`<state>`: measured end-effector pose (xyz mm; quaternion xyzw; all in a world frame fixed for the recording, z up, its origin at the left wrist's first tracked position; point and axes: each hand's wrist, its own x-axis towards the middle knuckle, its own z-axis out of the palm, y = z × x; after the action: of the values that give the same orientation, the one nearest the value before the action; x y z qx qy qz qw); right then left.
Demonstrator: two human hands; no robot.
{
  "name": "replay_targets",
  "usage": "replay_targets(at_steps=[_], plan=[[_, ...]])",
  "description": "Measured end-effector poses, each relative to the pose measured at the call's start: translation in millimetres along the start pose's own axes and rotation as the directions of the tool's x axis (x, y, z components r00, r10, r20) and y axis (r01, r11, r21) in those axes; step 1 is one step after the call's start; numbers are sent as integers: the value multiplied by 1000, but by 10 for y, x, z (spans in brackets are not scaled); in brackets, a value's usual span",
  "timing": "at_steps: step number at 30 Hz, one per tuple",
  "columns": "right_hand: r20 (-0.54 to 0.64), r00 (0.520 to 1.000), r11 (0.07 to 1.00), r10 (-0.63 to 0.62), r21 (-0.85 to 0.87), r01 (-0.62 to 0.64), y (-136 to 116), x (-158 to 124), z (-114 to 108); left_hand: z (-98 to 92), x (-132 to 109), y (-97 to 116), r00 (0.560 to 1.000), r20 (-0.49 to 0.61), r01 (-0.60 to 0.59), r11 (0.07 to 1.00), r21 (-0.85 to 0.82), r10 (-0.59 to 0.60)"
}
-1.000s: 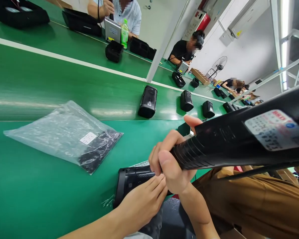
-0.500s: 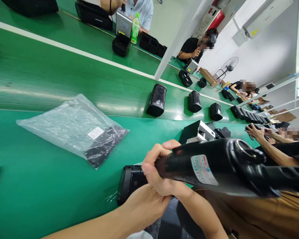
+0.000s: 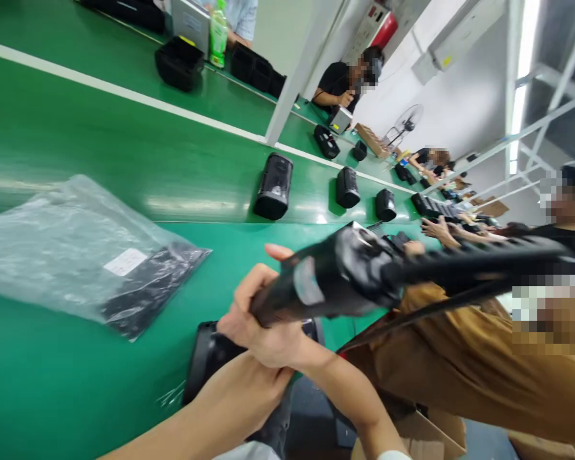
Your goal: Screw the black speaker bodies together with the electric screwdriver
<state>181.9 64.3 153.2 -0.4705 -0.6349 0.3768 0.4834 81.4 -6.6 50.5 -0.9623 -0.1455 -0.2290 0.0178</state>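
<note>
A black electric screwdriver (image 3: 311, 281) with a pale label and a ribbed cord end lies tilted in my right hand (image 3: 263, 332), whose fingers wrap round its narrower end. Its bit is hidden behind the hands. Under my right wrist, my left hand (image 3: 249, 386) is curled closed over a black speaker housing (image 3: 204, 358). Its fingertips are out of sight, so what they grip cannot be made out. The housing rests on the green table (image 3: 76, 383), partly covered by both hands. Thin clear plastic strands stick out at its left side.
A clear plastic bag (image 3: 52, 236) with a label and black contents lies at left. Black speakers (image 3: 275, 185) stand along the green line beyond. A white post (image 3: 294, 83) rises there. To my right are a co-worker in brown trousers (image 3: 441, 364) and a cardboard box (image 3: 436, 434).
The view has swung to the right, so the surroundings sit further left. My right hand still grips the screwdriver, whose cord end now tilts higher. More of the right-hand co-worker shows.
</note>
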Motion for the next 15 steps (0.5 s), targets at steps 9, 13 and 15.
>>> replay_targets(at_steps=[9, 13, 15], plan=[[-704, 616, 909, -353, -102, 404, -441, 79, -1378, 31, 36, -101, 985, -171, 8, 999, 43, -1], [-761, 497, 903, -417, -285, 321, -229, 146, -2086, 95, -14, -143, 991, -131, -27, 998, 49, 33], [-771, 491, 914, -404, -315, 257, -49, 182, -2183, 107, -36, -164, 991, -130, -26, 998, 58, 34]])
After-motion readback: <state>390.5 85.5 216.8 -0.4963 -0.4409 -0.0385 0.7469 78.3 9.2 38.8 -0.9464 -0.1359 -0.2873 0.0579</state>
